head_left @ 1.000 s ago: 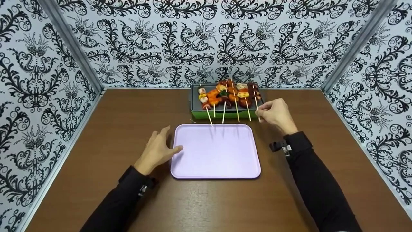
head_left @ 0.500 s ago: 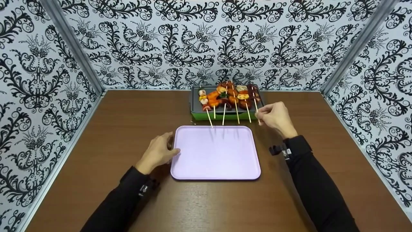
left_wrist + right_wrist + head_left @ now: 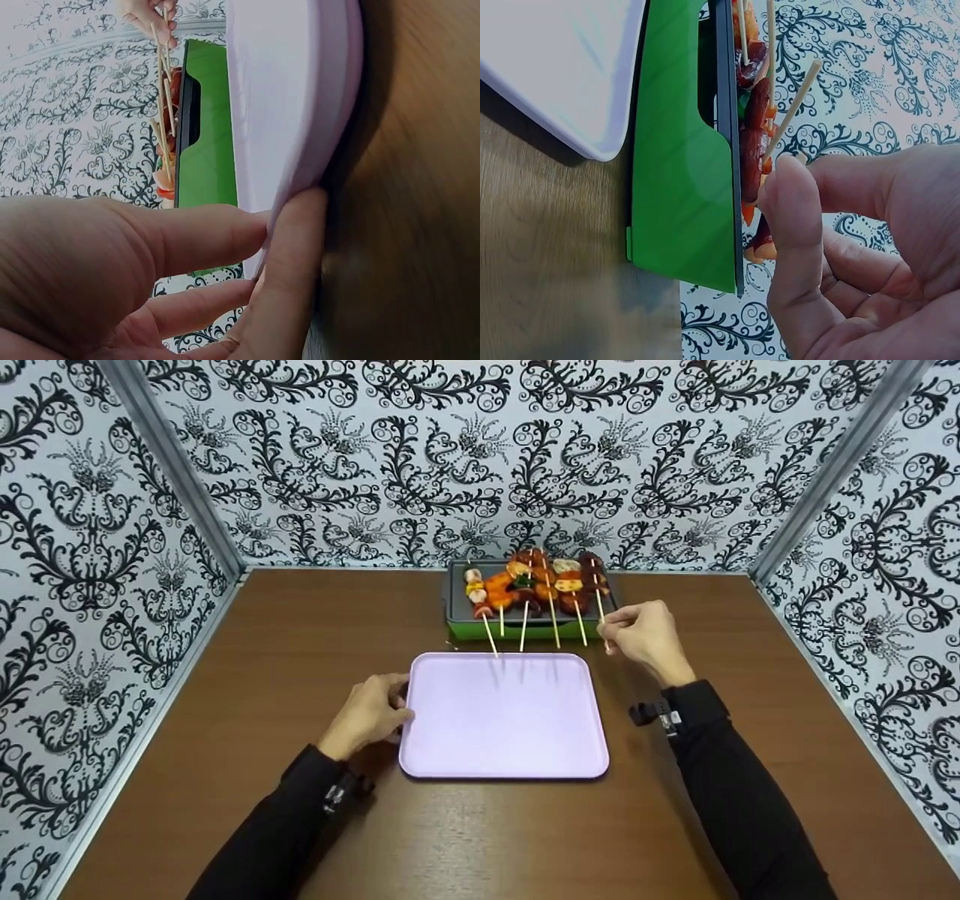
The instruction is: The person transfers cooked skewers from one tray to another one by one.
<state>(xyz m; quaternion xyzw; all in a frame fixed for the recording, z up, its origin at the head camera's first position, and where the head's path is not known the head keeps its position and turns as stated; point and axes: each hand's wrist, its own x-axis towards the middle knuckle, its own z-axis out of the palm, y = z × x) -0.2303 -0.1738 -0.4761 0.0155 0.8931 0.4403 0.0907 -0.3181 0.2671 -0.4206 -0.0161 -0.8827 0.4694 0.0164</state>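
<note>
My left hand (image 3: pixel 365 714) pinches the left rim of a lilac tray (image 3: pixel 506 720). In the left wrist view, the thumb and a finger (image 3: pixel 294 255) lie on either side of the tray's edge. My right hand (image 3: pixel 646 639) pinches the stick end of the rightmost skewer (image 3: pixel 600 601), whose dark pieces still lie on the grill. Beyond the tray stands that green grill (image 3: pixel 471 628) with a dark top plate. Several other skewers (image 3: pixel 551 594) of meat and vegetables lie across it, their sticks pointing toward me. In the right wrist view, the fingertips partly hide the gripped stick.
All of this stands on a brown wooden table (image 3: pixel 450 840). Patterned black-and-white walls (image 3: pixel 480 457) enclose the back and both sides, with the grill close to the back wall. Some stick ends reach over the tray's far edge.
My left hand has closed from a spread pose beside the tray onto its left rim. The right hand stays at the rightmost skewer's stick, barely moved. The tray lies in the same place.
</note>
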